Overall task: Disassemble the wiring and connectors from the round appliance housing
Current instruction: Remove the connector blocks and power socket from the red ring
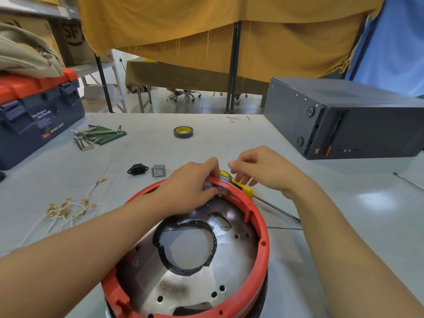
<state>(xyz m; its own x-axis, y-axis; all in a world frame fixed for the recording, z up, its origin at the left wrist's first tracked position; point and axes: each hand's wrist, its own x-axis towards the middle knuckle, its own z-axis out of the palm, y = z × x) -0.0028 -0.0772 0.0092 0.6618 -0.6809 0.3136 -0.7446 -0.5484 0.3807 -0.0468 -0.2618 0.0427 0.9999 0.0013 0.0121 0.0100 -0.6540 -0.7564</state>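
- Fingers (212, 177) of my left hand (190, 187) pinch a small grey connector (221, 188) at the far rim of the red housing (259, 216) on the bench (229, 143).
- Right hand (259, 173) hovers beside, fingers loosely curled, holding nothing.
- Risk: yanking crooked could snap its clips.

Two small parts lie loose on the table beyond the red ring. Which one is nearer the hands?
The grey rocker switch. It lies right of the black power socket, closer to the left hand gripping the red housing rim.
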